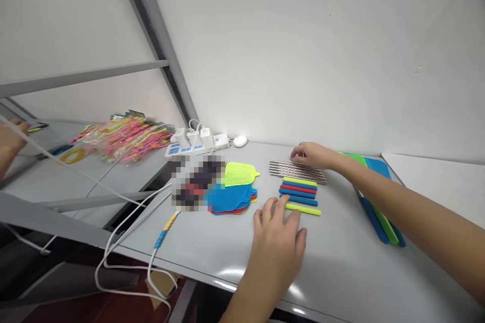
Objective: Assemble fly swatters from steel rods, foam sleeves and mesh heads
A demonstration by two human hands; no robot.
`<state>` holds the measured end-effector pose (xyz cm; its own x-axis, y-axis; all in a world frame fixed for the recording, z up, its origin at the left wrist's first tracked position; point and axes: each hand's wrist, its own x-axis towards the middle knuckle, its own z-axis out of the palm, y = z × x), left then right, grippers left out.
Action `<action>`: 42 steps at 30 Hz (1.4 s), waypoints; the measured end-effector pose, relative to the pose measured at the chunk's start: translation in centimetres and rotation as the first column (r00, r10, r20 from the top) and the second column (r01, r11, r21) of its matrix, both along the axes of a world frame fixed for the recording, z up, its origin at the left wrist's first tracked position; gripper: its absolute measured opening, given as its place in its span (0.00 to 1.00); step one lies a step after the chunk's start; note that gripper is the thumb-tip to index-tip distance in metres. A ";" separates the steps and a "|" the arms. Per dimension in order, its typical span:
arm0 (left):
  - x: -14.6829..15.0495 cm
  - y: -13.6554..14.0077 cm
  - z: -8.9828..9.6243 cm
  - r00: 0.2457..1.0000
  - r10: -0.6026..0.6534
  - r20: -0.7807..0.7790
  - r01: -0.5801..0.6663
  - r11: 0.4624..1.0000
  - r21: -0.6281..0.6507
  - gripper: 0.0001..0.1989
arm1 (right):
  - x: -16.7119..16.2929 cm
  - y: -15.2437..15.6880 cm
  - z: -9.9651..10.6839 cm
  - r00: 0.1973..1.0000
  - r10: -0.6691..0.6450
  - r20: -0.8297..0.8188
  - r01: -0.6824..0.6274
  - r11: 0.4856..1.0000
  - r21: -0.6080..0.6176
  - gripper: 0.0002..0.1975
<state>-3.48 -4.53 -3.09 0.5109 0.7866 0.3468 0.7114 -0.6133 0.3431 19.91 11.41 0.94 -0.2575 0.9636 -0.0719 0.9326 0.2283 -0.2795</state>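
Observation:
My right hand (312, 155) is at the far edge of a row of thin shiny metal rods (293, 170), its fingers bent down and closed at a rod there; the fingertips are partly hidden. My left hand (278, 234) is open, fingers apart and slightly curved. Its fingertips are by the left ends of a blue grip tube (303, 200) and a yellow-green grip tube (308, 210). More yellow-green, blue and red grip tubes (299, 188) lie side by side between the rods and my left hand. Perforated fly swatter heads, yellow-green (240, 173) and blue (235, 197), are stacked left of them.
Fly swatters (382, 224) with blue and green handles lie at right, partly behind my right forearm. A power strip (197, 149) with chargers and a white mouse-like object (240, 141) are at the back. White cables (109, 247) hang at left. Another person's hand (13, 141) shows beyond the metal frame.

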 end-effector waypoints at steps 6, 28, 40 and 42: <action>-0.1 -0.1 -0.6 0.999 -0.048 0.010 0.048 0.999 -0.022 0.08 | 0.2 1.1 -1.1 1.000 -0.008 -0.023 0.006 0.997 -0.075 0.14; -0.2 0.1 0.2 0.997 -0.070 0.030 0.071 0.996 -0.044 0.12 | -0.7 -4.9 3.1 0.963 -0.235 -0.133 0.262 0.933 0.246 0.07; 0.0 0.1 0.6 0.982 -0.190 -0.012 0.189 0.978 -0.090 0.09 | -1.3 -20.8 0.2 0.359 -0.180 -0.916 0.589 0.805 0.073 0.05; 0.0 0.1 0.6 0.976 -0.217 -0.005 0.215 0.971 -0.108 0.06 | -1.3 -22.2 -1.4 0.201 -0.168 -0.965 0.620 0.784 -0.008 0.04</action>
<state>-3.43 -4.45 -2.49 0.6778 0.6889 0.2570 0.5724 -0.7137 0.4038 18.60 -10.82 -0.50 0.4916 0.8420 0.2222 0.1171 0.1889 -0.9750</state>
